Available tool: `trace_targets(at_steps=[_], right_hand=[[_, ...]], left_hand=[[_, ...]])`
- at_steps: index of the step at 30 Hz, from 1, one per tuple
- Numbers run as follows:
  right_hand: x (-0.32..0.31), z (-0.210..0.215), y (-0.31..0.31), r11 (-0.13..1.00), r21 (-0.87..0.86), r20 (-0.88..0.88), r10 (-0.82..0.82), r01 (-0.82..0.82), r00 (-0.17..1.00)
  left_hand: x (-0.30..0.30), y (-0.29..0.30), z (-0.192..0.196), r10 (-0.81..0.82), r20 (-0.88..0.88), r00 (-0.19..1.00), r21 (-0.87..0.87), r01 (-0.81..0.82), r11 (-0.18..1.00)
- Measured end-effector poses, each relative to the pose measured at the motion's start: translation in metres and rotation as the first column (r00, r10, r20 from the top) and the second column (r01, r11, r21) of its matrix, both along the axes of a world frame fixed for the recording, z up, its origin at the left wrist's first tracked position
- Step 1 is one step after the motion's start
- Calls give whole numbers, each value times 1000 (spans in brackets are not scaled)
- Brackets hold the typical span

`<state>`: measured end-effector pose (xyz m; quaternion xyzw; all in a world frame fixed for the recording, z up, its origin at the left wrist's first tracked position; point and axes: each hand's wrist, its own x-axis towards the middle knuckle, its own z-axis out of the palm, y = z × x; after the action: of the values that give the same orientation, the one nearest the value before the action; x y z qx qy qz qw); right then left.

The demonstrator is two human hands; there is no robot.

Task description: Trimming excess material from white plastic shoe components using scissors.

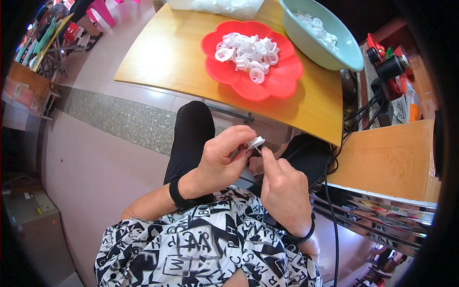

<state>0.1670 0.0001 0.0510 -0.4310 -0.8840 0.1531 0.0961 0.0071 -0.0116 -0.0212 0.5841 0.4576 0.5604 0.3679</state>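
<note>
Over the lap, below the wooden table (158, 62): left hand (217, 162) pinches a small white plastic part (256, 141) at its fingertips. Right hand (284, 191), fingers closed together, presses at the part's underside. Judgement: steady the part, push straight, avoid twisting. More white parts fill the red tray (282, 81).

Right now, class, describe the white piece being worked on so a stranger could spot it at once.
Start at the wooden table with the red tray of white rings, then drop to the person's lap. There the left hand pinches one small white piece while the right hand touches it. It alone is off the tray.
</note>
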Motion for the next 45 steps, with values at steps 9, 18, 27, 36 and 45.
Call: trace_targets(at_steps=[9,18,27,36,45], right_hand=[[12,0,13,990,-125,-3,69,-69,998],[19,-3,13,964,-262,-512,-111,-31,852],[-9,-11,39,853,-514,-630,-450,95,633],[6,26,152,866,-491,-858,-460,-97,230],[2,-19,98,772,-625,-780,-624,-112,50]], left_hand=[[2,0,-4,-27,-24,999,36,28,999],[-4,8,8,-101,448,888,-134,179,975],[-7,20,19,-146,474,868,-33,183,983],[-23,31,23,-8,298,955,-9,12,1000],[-37,91,50,307,-474,825,327,-159,931]])
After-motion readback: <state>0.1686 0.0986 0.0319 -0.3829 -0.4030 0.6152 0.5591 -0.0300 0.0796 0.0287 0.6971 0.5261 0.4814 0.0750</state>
